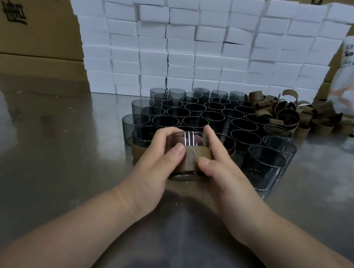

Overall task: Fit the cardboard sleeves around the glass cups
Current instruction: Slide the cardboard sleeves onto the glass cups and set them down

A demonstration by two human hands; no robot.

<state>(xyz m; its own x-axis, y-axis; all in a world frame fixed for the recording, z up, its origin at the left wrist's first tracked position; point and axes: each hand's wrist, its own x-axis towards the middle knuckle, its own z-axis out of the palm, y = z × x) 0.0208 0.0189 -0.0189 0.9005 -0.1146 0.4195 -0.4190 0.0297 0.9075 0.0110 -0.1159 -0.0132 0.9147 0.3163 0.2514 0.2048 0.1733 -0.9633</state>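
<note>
Smoky grey cylindrical glass cup was noted at frame centre, axis near vertical, low over the brushed steel desk. Brown corrugated cardboard sleeve was wrapped round its midsection; smooth glass was left bare above and below. Left hand and right hand flanked it, equally near. Each grip was closed round cup and sleeve, and the thumbs were pressed on the sleeve front.

The desk is brushed metal, smooth and dully reflective. The glass cups are smoky grey glass, clear and glossy, while the cardboard sleeves at the far right are matt brown corrugated card. Behind them, the white boxes look like matt paperboard, and the cartons like plain brown cardboard.
</note>
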